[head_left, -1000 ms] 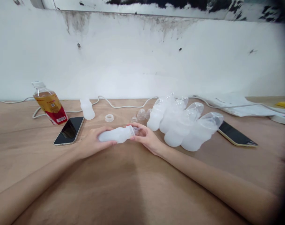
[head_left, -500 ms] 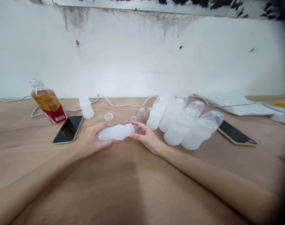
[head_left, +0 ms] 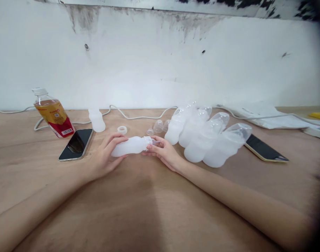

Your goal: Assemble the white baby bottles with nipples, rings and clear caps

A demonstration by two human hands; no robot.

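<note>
A frosted white baby bottle [head_left: 129, 146] lies on its side between my hands, its collar and clear nipple pointing right. My left hand [head_left: 108, 154] is closed around the base end, thumb below and fingers above. At the collar, my right hand [head_left: 163, 152] pinches the ring and nipple end, partly hiding the nipple. Just behind the bottle sit a loose screw ring [head_left: 122, 130], a small clear nipple [head_left: 150, 132] and two clear dome caps [head_left: 158, 126]. An open bottle body [head_left: 97, 120] stands further back on the left.
Several capped baby bottles [head_left: 202, 140] stand grouped to the right of my right hand. A drink bottle [head_left: 54, 113] and a phone [head_left: 76, 144] are at left; another phone [head_left: 266, 148] and a white plastic bag [head_left: 265, 115] lie at right. A white cable [head_left: 138, 118] runs along the wall.
My left hand's fingers have shifted on the bottle, its index finger now raised higher over the top. The bottle has moved slightly right, and my right hand still grips the collar end.
</note>
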